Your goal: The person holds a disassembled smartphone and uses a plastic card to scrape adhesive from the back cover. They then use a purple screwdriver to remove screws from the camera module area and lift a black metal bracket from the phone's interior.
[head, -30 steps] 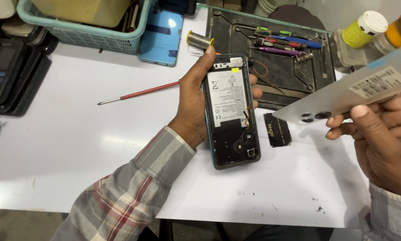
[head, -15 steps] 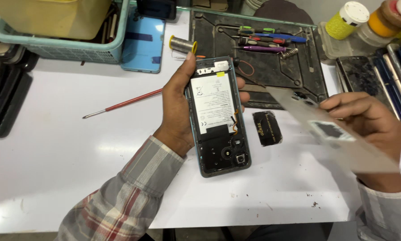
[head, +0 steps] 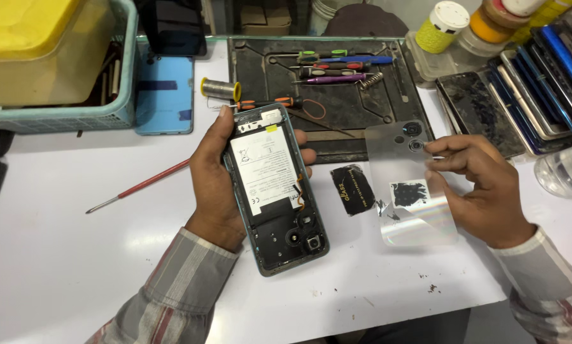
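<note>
Left hand: the left hand (head: 219,181) is closed around an opened phone (head: 276,188), held at centre frame above the white surface (head: 63,255), battery side up.
Right hand: the right hand (head: 483,188) pinches a clear back cover (head: 410,185) by its right edge, right of centre.
Between the hands: a small black pouch (head: 353,189) is laid on the surface.
Left of the phone: a red screwdriver (head: 139,186) is laid well apart.
Upper centre: a dark work mat (head: 337,108) carries several screwdrivers (head: 337,67); a solder spool (head: 221,89) is set beside it.
Upper left: a teal basket (head: 117,108) is filled by a yellow box (head: 37,51); a blue phone (head: 165,95) is laid just beside it.
Upper right: phones are stacked (head: 540,83) on edge, with tape rolls (head: 442,25) behind.
</note>
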